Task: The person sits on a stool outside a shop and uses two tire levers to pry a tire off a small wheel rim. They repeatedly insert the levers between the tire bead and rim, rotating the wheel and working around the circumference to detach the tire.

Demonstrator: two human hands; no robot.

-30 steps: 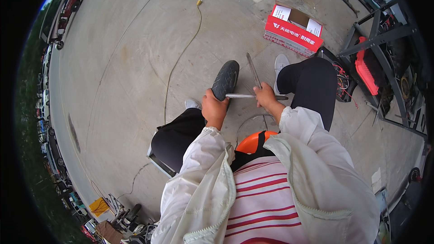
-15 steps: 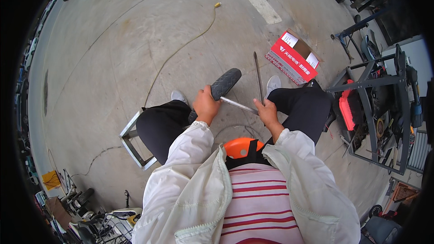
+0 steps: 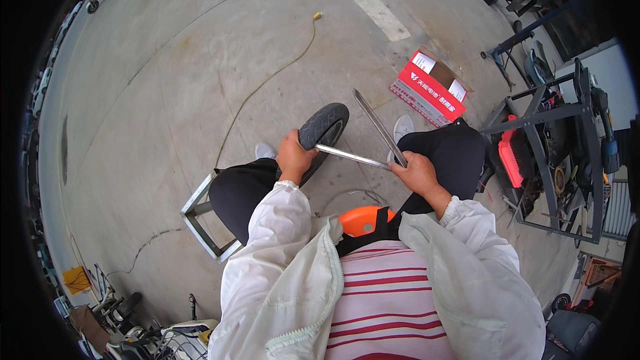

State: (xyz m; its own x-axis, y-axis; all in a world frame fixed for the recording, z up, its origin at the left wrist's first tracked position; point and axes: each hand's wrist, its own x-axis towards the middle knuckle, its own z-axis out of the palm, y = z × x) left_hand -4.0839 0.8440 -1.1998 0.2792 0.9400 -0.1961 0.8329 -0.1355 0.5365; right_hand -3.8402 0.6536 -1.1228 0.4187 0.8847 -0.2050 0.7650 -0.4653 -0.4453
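Note:
Between my knees stands a small black tyre [image 3: 321, 124], tilted so that its tread and part of its inner side show. My left hand [image 3: 293, 158] is closed round the tyre's near left side. A shiny metal tyre lever [image 3: 353, 155] runs from the tyre beside that hand across to my right hand [image 3: 419, 175]. My right hand is closed on its other end and on a second metal tyre lever [image 3: 379, 127], which points up and away to the left. My left fingers partly hide where the first lever meets the tyre.
An orange object [image 3: 360, 221] lies by my lap. A metal frame stool [image 3: 200, 217] stands at left. Ahead on the right is a red open cardboard box [image 3: 430, 90]. A yellow cable [image 3: 267, 79] crosses the concrete floor. A grey metal rack [image 3: 537, 120] with tools stands at right.
The tyre has turned, showing more of its inner side. My right hand has moved right and slightly nearer, and the second lever has tilted further left.

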